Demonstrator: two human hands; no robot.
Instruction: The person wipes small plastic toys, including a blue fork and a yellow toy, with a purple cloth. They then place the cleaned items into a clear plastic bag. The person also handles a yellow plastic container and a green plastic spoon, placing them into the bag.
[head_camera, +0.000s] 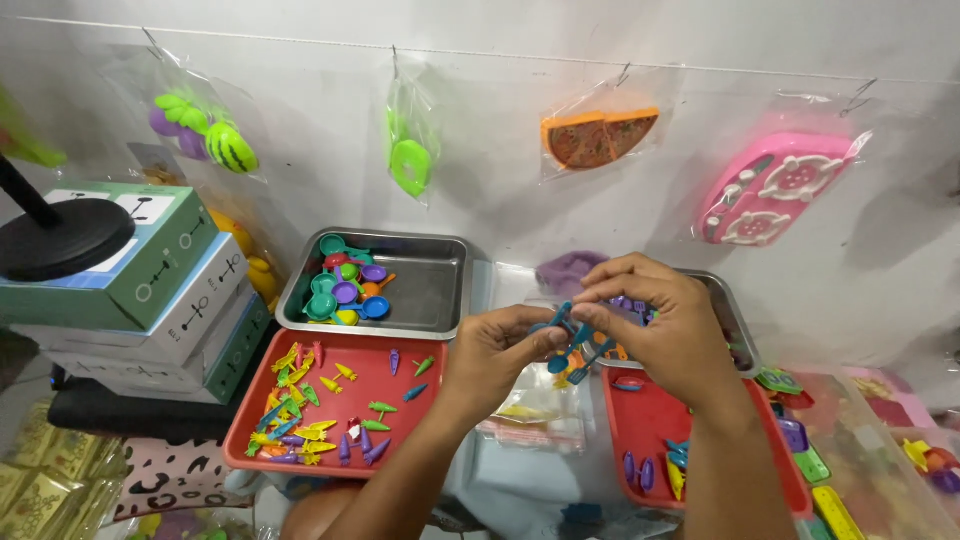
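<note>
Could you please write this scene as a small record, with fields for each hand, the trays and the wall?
left hand: pinches small blue toy utensils with the fingers
right hand: also pinches the same blue pieces from above
red tray: left of the hands, holds small coloured toy pieces, mostly at its left side
metal tray: behind the red tray, toy spoons and pans in its left part
second red tray: under the right forearm, few pieces
wall: hanging clear bags with toy food, one with a toy pizza slice
stacked boxes: far left
</note>
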